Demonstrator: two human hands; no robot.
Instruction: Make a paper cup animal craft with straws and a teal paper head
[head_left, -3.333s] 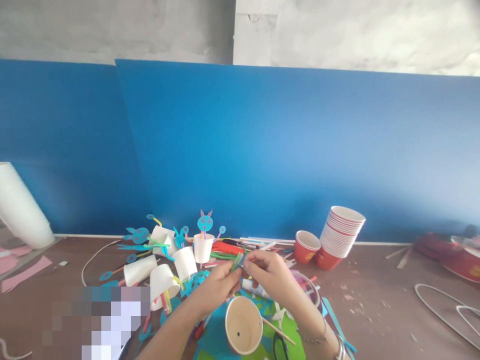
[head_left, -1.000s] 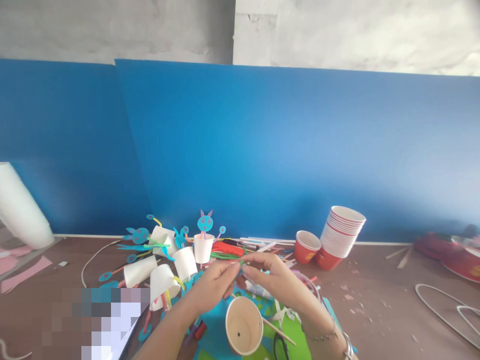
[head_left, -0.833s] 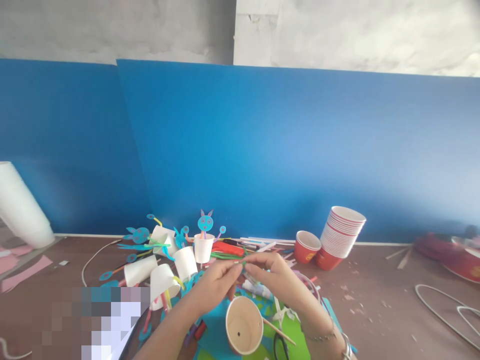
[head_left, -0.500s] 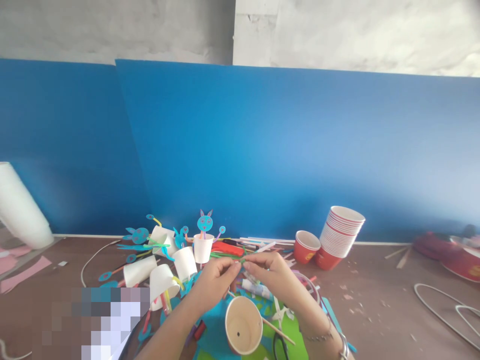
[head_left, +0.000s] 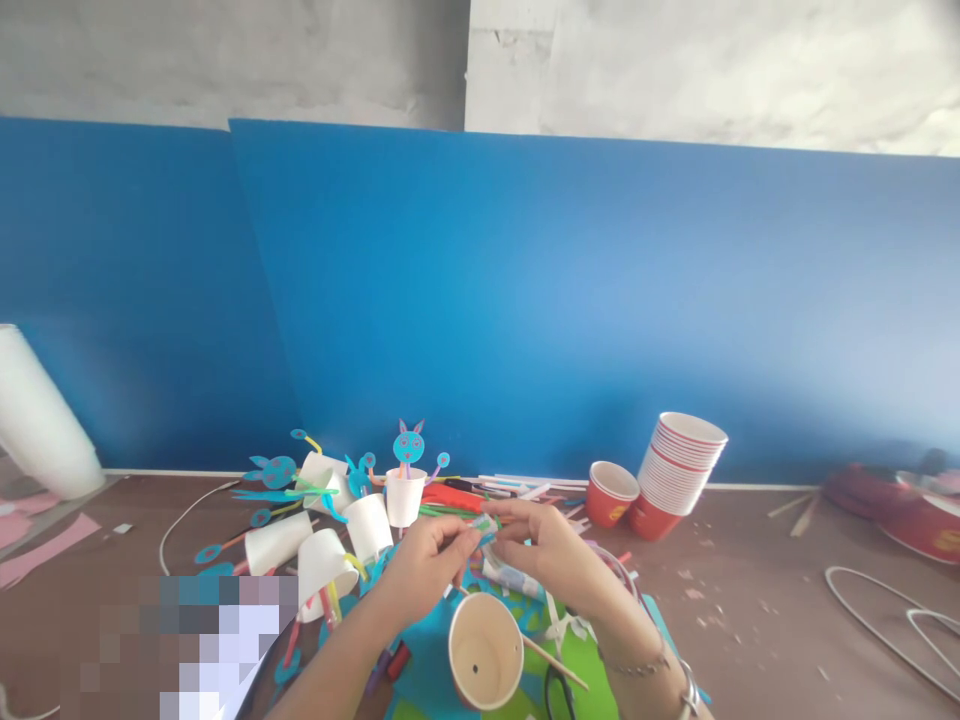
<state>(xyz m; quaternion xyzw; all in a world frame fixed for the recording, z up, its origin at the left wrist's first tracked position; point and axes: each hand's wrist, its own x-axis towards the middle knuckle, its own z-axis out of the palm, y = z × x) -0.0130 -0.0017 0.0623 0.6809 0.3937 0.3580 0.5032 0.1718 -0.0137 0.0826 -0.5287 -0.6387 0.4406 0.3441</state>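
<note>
- While the left hand (head_left: 429, 562) pinches a small piece (head_left: 486, 523), the right hand (head_left: 541, 543) curves beside it; whether that grip is closed, I cannot tell.
- The piece sits between the two hands, just beyond the cup (head_left: 486, 650).
- Best, I'd judge, to steady it with the left and make fine moves with the right (lightly, lest it crease).
- Its long axis seems to run crosswise; which way it points is too small to tell.

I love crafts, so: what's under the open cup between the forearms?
Blue sheets and green sheets show around the open cup, but whatever lies directly beneath is covered. A wooden stick shows at its right; whether it runs underneath is hidden.
</note>
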